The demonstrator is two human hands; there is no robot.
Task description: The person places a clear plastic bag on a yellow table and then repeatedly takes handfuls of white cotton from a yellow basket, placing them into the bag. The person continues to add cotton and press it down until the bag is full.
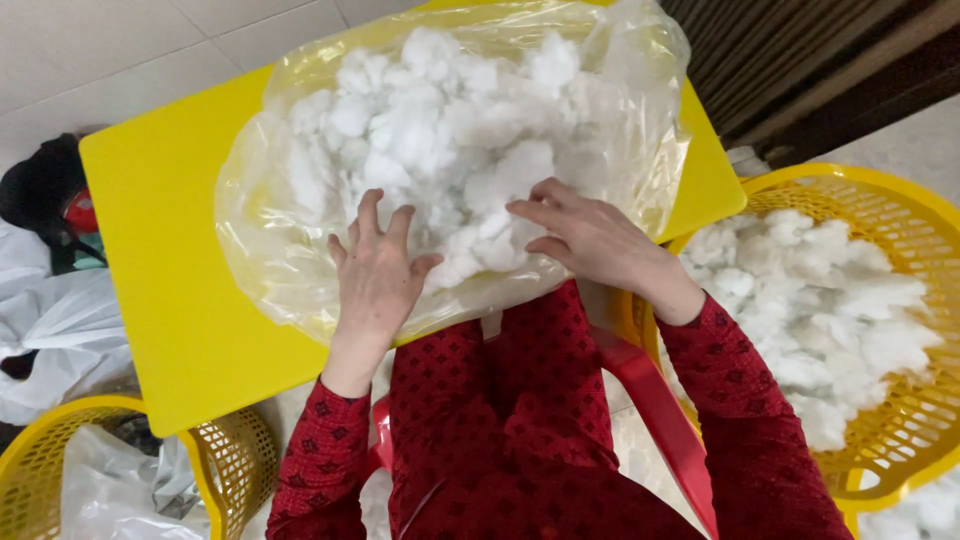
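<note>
A large clear plastic bag (260, 250) full of white fluffy stuffing (440, 120) lies open on a yellow table (160, 260). My left hand (375, 270) rests flat on the stuffing at the bag's near edge, fingers spread. To its right, my right hand (590, 240) reaches into the same pile with its fingers curled on a clump of the white stuffing. Both arms wear red patterned sleeves.
A yellow mesh basket (900, 220) holding more white stuffing stands at the right. Another yellow basket (230, 460) with a crumpled plastic bag sits at the lower left. A red chair frame (650, 390) shows beneath me. Dark and white bundles lie on the tiled floor at the left.
</note>
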